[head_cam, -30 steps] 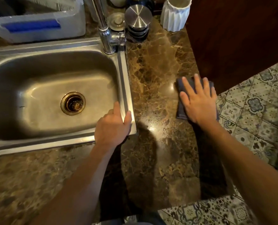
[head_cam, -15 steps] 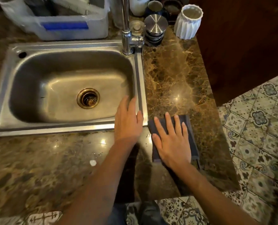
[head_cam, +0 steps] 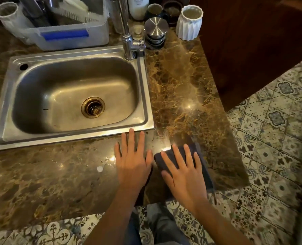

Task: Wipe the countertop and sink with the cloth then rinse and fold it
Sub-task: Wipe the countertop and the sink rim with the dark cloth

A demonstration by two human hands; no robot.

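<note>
A dark folded cloth (head_cam: pixel 200 156) lies on the brown marble countertop (head_cam: pixel 182 96) near its front edge, right of the steel sink (head_cam: pixel 72 137). My right hand (head_cam: pixel 183 172) presses flat on the cloth, fingers spread. Beside it, my left hand (head_cam: pixel 132 160) rests flat on the bare marble just in front of the sink's front right corner, holding nothing. The sink basin is empty, with a brass drain (head_cam: pixel 93 107) in the middle.
A chrome faucet (head_cam: pixel 128 39) stands at the sink's back right corner. Behind it are a plastic dish rack (head_cam: pixel 67 36), a steel canister (head_cam: pixel 156 30) and a white ribbed vase (head_cam: pixel 190 23). A small white speck (head_cam: pixel 99 168) lies on the counter. Patterned floor tiles (head_cam: pixel 273 138) lie to the right.
My right hand has slid the cloth from the counter's right edge toward the front, close to my left hand. My left hand came off the sink rim onto the marble.
</note>
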